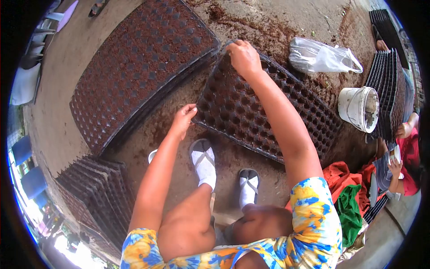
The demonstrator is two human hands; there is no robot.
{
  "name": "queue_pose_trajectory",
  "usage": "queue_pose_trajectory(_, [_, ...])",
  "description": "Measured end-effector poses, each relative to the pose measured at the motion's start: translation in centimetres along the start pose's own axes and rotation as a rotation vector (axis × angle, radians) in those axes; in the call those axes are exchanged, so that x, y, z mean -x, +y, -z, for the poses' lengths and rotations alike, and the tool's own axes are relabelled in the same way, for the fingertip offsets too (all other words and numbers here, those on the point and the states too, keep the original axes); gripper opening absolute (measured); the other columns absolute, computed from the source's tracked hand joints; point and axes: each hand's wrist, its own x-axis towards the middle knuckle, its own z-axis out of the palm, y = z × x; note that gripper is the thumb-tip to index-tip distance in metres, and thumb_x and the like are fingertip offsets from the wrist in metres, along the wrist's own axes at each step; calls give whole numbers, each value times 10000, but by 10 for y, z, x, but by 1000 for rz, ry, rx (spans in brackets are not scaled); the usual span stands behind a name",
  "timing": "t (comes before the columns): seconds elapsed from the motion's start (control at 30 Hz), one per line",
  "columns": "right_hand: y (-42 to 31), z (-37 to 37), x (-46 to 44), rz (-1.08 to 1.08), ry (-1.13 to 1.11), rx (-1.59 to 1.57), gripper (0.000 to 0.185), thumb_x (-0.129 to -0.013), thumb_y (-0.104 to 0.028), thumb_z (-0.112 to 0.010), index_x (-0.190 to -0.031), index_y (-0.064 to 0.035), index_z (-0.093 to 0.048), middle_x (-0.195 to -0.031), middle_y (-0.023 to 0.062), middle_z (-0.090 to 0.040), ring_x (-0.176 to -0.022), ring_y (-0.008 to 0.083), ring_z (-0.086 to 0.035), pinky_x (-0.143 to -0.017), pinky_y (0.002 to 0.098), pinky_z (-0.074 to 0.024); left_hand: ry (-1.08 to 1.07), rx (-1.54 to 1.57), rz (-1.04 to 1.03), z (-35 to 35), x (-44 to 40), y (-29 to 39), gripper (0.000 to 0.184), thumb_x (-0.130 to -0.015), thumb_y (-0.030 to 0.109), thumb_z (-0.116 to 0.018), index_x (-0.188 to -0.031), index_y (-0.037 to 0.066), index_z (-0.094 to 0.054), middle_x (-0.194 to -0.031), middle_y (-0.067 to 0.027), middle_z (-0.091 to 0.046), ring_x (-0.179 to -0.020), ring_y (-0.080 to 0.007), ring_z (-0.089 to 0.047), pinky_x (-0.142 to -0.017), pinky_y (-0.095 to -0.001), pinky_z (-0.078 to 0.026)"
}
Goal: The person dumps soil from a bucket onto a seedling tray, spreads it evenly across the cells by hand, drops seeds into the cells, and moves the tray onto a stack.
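A black seedling tray (237, 107) lies at a slant in front of me, its rows of round cells holding dark brown soil. My right hand (245, 59) is closed over its far corner, fingers curled on the rim. At the near left corner, my left hand (182, 120) pinches the edge between thumb and fingers. Left of this tray is a stack of similar trays (148, 67), the top one filled with soil that spreads over the cell walls. The underside of the tray in my hands is hidden.
A clear plastic bag (318, 56) and a dirty white bucket (358, 109) stand on the right amid spilled soil. More trays stand on edge at the lower left (96, 197) and far right (387, 89). Red (340, 177) and green cloth (349, 210) lie near another person's hand (396, 167).
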Motion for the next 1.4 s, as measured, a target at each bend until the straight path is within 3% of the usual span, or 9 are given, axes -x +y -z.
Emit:
queue_pose_trajectory(0.33, [24, 21, 4, -4, 64, 7, 215, -719, 3, -585, -897, -79, -675, -941, 106, -624, -957, 288, -596, -814, 404, -513, -9, -29, 10, 2, 4, 1, 351, -916, 309, -570, -1199, 104, -535, -1001, 19, -572, -889, -99, -528, -766, -319, -416])
queue_pose_trajectory(0.37, [42, -7, 5, 4, 32, 48, 227, -702, 10, -598, -902, -71, -668, -944, 110, -622, -957, 292, -595, -816, 406, -512, -19, -34, 5, 1, 3, 3, 354, -916, 311, -570, -1202, 105, -532, -998, 19, -570, -893, -99, -526, -764, -319, -416])
queue_pose_trajectory(0.6, [17, 24, 22, -50, 42, -12, 174, -775, -59, -610, -936, -79, -671, -950, 82, -629, -949, 276, -599, -811, 376, -501, 25, -32, -3, 0, 2, -1, 361, -912, 302, -567, -1210, 99, -554, -1137, -23, -590, -1028, -146, -521, -782, -345, -421])
queue_pose_trajectory(0.7, [11, 1, 33, 41, -37, 92, 217, -722, -15, -587, -911, -92, -662, -947, 89, -620, -966, 282, -588, -798, 391, -513, 0, -22, 14, 1, 1, 0, 363, -916, 303, -570, -1222, 115, -522, -1037, 18, -549, -947, -109, -514, -796, -329, -423])
queue_pose_trajectory(0.93, [-8, 17, 50, 46, -82, -75, 150, -754, -47, -621, -892, -82, -670, -928, 69, -625, -939, 267, -592, -787, 367, -503, -6, 13, 0, 0, 2, -6, 371, -920, 298, -554, -1239, 111, -520, -1095, -2, -565, -1005, -130, -514, -806, -345, -424])
queue_pose_trajectory(1.0, [-8, 3, 56, 86, -90, 17, 153, -755, -50, -618, -895, -82, -672, -917, 68, -622, -911, 269, -594, -770, 372, -507, 12, -10, 3, -1, 2, -4, 369, -925, 285, -535, -1249, 108, -527, -1144, -12, -578, -1058, -153, -518, -799, -351, -425])
queue_pose_trajectory(1.2, [-21, 18, 66, 104, -36, -107, 202, -718, -4, -570, -889, -81, -646, -949, 82, -602, -942, 276, -578, -778, 382, -518, -3, 3, -2, -2, 3, -5, 373, -923, 306, -548, -1247, 123, -512, -1120, 4, -562, -987, -119, -506, -797, -333, -417])
queue_pose_trajectory(1.27, [-24, 0, 78, 171, -139, -19, 155, -721, -31, -581, -863, -66, -632, -921, 90, -590, -930, 275, -580, -754, 381, -522, -10, 3, 16, 0, 1, -10, 374, -923, 308, -548, -1248, 126, -513, -1121, 6, -562, -989, -118, -504, -793, -330, -417])
queue_pose_trajectory(1.4, [-28, 3, 82, 198, -78, -23, 95, -736, -57, -579, -824, -61, -613, -878, 89, -574, -907, 271, -581, -730, 386, -522, -10, 2, -15, -1, 3, -5, 387, -920, 310, -553, -1258, 127, -513, -1116, 8, -566, -982, -118, -509, -778, -325, -422])
